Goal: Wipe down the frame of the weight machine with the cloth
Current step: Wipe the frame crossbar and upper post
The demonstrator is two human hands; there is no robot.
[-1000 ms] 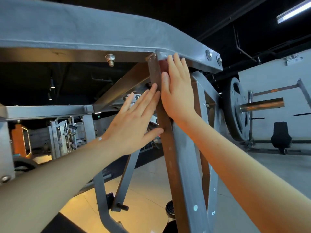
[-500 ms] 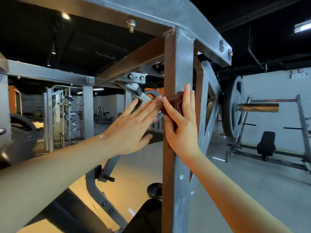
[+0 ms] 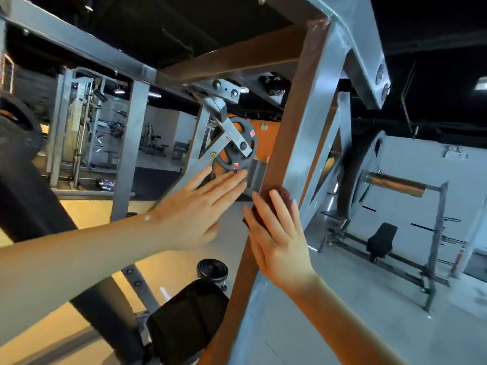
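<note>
Wiping down the frame
Flat right hand presses cloth on; left hand spread open alongside. Keep pressure even, strokes overlapping.

Squat rack beside black seat

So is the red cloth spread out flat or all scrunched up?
Scrunched up: the cloth bulges in a lump under the right hand, which presses it against the frame post.
</note>
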